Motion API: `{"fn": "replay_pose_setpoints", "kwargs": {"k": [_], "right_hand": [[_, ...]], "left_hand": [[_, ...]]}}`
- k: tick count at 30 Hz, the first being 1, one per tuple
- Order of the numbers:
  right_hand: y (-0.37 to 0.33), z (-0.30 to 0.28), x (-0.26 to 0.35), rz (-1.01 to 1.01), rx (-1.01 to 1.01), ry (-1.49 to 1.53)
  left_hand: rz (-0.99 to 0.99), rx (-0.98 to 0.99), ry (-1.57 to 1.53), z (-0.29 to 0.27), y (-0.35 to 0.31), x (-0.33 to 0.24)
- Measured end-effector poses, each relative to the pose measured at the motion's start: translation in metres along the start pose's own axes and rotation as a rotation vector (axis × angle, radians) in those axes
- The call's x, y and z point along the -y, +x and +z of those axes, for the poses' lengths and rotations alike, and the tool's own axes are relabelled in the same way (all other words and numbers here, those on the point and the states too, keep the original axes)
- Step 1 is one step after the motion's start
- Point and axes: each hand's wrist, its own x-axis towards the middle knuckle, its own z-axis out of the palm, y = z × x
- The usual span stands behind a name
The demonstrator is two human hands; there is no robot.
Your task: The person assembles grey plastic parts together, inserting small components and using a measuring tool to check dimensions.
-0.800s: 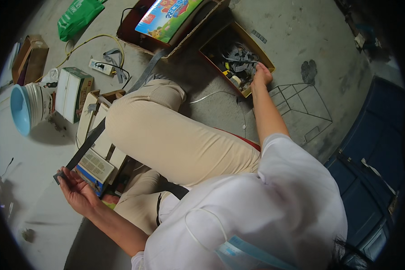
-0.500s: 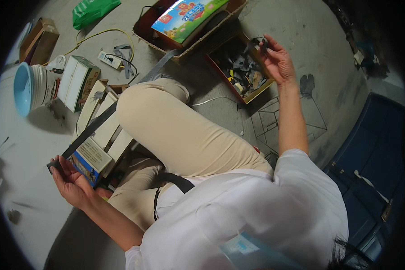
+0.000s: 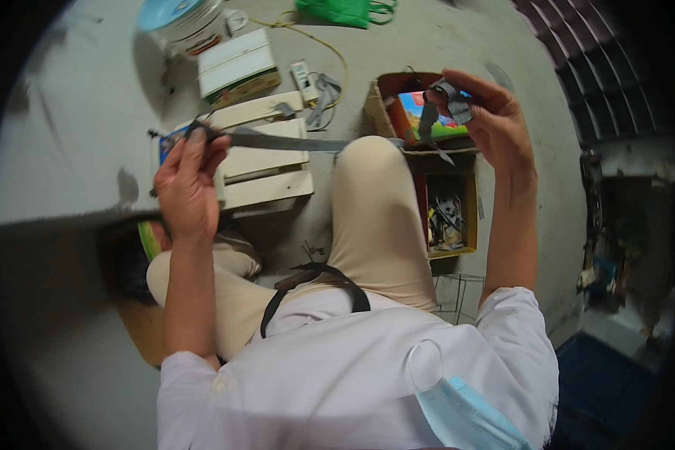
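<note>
My left hand [image 3: 191, 176] is closed, its fingertips pinching a small dark piece at the end of a long grey webbing strap [image 3: 285, 141]. From there the strap runs right, over a cream slatted wooden stand, to my raised knee. My right hand [image 3: 495, 124] is raised at the right, closed on a folded grey webbing strip [image 3: 454, 103]. One loose tail of webbing hangs below its fingers, in front of a cardboard box [image 3: 382, 109]. Whether the two webbing pieces join cannot be made out.
Below the cardboard box, an open gold-edged box [image 3: 471, 217] holds several small dark parts. A white carton [image 3: 236, 64], a bucket with a blue basin [image 3: 195, 26], a power strip [image 3: 303, 81] and a green bag [image 3: 337, 11] lie farther off. A wire rack [image 3: 461, 292] is by my right arm.
The view has turned, so the boxes and stand appear shifted. My right hand, which held a small black piece above the gold-edged box, now grips folded grey webbing. My left hand keeps its strap end.
</note>
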Motion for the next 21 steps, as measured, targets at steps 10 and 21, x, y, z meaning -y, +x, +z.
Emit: {"fn": "replay_pose_setpoints", "kwargs": {"k": [10, 21], "right_hand": [[0.107, 0.162, -0.048, 0.024, 0.331, -0.240], [0.122, 0.252, -0.134, 0.383, 0.444, -0.208]], "left_hand": [[-0.050, 0.019, -0.120, -0.039, 0.004, 0.013], [0.073, -0.109, -0.056, -0.076, 0.006, 0.023]]}}
